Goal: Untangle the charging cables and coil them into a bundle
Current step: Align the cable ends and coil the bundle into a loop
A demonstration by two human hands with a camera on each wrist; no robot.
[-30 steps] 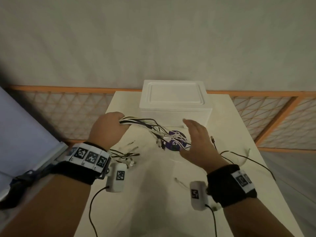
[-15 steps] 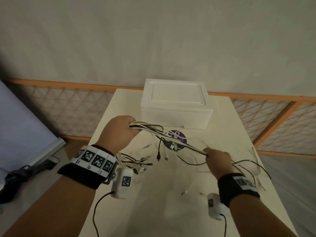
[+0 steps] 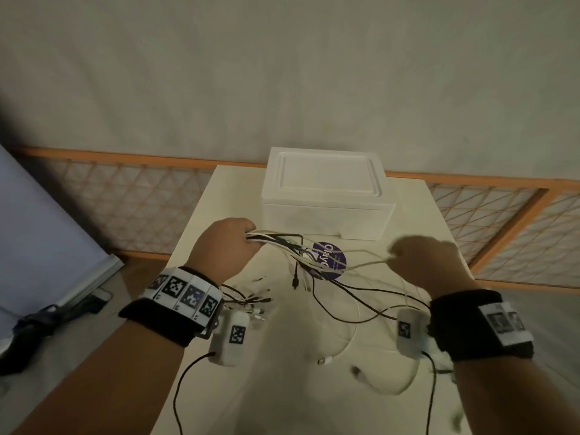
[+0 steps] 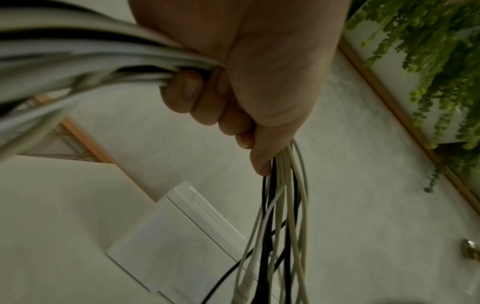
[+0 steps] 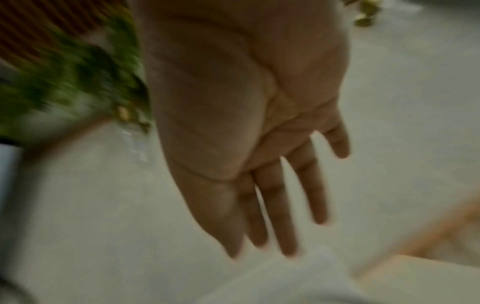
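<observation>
meanwhile left hand (image 3: 226, 246) grips the cable bundle (image 3: 282, 243) above table (image 3: 201, 215).

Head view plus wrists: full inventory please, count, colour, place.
charging cables: several, black and white, bunched in the left hand, ends trailing over the table
foam box: one, white, lid on, far end of the table
round sticker: one, purple, on the table before the box
table: one, cream
lattice fence: orange, behind the table
hanging plant: green, wrist views only
left hand: grips the cable bunch
right hand: a white cable reaches it; grip unclear
</observation>
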